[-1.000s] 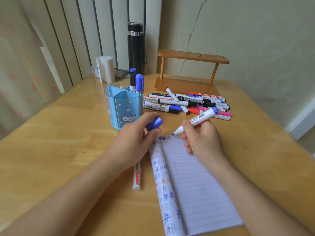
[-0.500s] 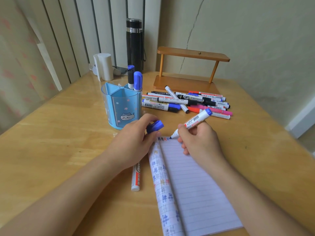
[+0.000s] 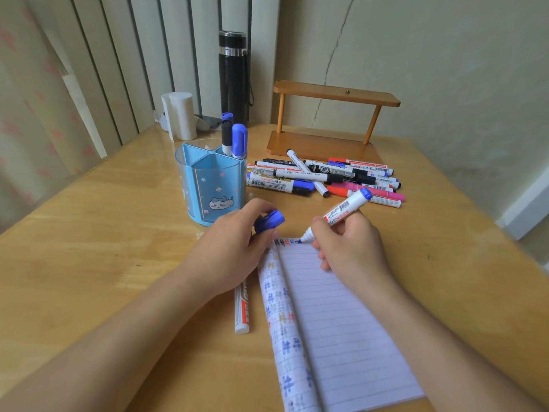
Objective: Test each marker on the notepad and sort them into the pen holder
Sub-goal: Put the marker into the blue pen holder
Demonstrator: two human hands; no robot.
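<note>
My right hand (image 3: 350, 242) grips an uncapped white marker with a blue end (image 3: 344, 208); its tip touches the top edge of the lined notepad (image 3: 335, 316), beside small colored test marks. My left hand (image 3: 228, 251) pinches the blue cap (image 3: 269, 221) and rests by the notepad's folded-back pages. The blue pen holder (image 3: 208, 185) with a cat picture stands behind my left hand, with two blue-capped markers (image 3: 234, 138) in its back compartment. A pile of several markers (image 3: 323, 176) lies to its right. One white marker with red print (image 3: 241, 307) lies partly under my left wrist.
A wooden shelf stand (image 3: 326, 120) sits behind the pile. A black flask (image 3: 233, 75) and a white roll (image 3: 179, 114) stand at the table's back edge by the curtain. The table's right edge (image 3: 490, 221) drops off near the wall.
My right hand has lowered the marker, and its tip now touches the top of the notepad. The left hand with the cap has barely moved.
</note>
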